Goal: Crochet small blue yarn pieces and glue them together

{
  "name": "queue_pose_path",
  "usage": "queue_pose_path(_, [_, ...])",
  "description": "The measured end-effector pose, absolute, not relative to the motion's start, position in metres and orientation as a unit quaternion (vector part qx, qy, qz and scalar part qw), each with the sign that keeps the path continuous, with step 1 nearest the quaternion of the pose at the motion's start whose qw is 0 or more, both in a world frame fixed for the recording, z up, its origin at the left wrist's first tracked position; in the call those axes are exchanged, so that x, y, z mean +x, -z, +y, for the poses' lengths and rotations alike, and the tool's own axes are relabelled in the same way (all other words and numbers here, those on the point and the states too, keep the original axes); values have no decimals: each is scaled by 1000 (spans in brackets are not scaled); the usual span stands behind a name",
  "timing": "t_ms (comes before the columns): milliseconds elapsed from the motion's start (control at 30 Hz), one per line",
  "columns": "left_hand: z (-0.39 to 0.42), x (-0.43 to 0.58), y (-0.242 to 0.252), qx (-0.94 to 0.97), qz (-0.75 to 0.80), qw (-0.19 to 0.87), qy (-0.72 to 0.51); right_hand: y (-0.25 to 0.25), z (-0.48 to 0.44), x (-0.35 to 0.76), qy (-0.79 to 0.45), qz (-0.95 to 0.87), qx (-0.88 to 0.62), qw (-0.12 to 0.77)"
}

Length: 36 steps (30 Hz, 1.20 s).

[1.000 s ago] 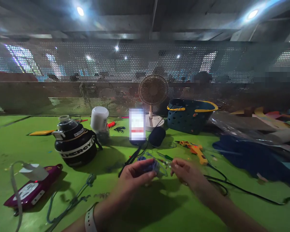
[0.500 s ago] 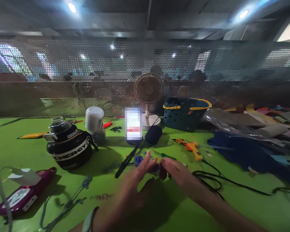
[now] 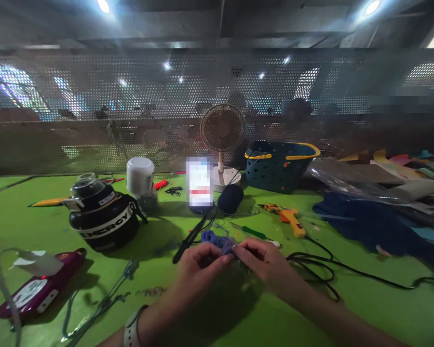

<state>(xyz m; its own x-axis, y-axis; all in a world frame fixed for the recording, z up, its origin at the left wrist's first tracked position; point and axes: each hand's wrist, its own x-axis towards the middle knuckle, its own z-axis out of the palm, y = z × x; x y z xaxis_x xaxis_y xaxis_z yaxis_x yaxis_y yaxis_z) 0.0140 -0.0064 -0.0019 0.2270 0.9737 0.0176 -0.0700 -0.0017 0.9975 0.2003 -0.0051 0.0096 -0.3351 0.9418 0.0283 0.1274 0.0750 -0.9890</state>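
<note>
A bluish-purple piece of yarn work (image 3: 224,244) lies between my hands above the green table. My left hand (image 3: 202,267) pinches its near side, thumb pressed towards the forefinger. On the other side, my right hand (image 3: 263,259) has its thumb and fingertips closed on the same yarn piece. Its exact shape is partly hidden by my fingers. Just beyond the hands lie a blue yarn coil (image 3: 209,236) and a green-handled tool (image 3: 253,232) with a thin shaft. A black strap-like object (image 3: 188,239) lies to the left of the coil.
A lit phone (image 3: 199,183) stands before a fan (image 3: 222,130); a dark ball of yarn (image 3: 230,199) sits beside it. Right are a basket (image 3: 275,173), an orange glue gun (image 3: 288,220) and its cable. Left are a black jug (image 3: 104,221) and a purple power strip (image 3: 39,289).
My left hand has gone from stretched-out, blurred fingers to a pinch on the yarn piece. My right hand's fingertips have come in against it too. The view has shifted slightly.
</note>
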Motion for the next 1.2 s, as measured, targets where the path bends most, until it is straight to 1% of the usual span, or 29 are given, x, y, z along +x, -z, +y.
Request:
queue_pose_path(133, [-8, 18, 6, 437, 377, 667, -470, -6, -5, 198, -638, -543, -361, 410])
queue_pose_path(233, [-10, 14, 3, 415, 377, 694, -450, -3, -3, 199, -666, -523, -356, 396])
queue_pose_path(400, [-7, 8, -5, 459, 379, 656, -464, -8, -1, 200, -637, -543, -396, 378])
queue_pose_path(533, [-5, 11, 0, 519, 382, 619, -449, -10, -1, 198, -623, -566, -399, 365])
queue_pose_path(700, [-4, 16, 9, 465, 400, 612, -499, -4, 6, 205, -488, -564, -495, 446])
queue_pose_path(767, [-3, 17, 8, 443, 405, 623, -501, -3, 8, 208, -456, -569, -500, 467])
queue_pose_path(900, [-4, 18, 3, 444, 421, 615, -497, -7, 7, 207, -484, -568, -455, 486])
queue_pose_path(967, [-5, 20, 3, 448, 430, 609, -494, -9, 5, 204, -496, -590, -439, 461])
queue_pose_path(1067, [-5, 21, 8, 449, 436, 615, -481, -10, 3, 201, -477, -637, -435, 421])
queue_pose_path(1200, [-3, 16, 6, 429, 454, 640, -447, -11, 5, 203, -497, -607, -444, 432])
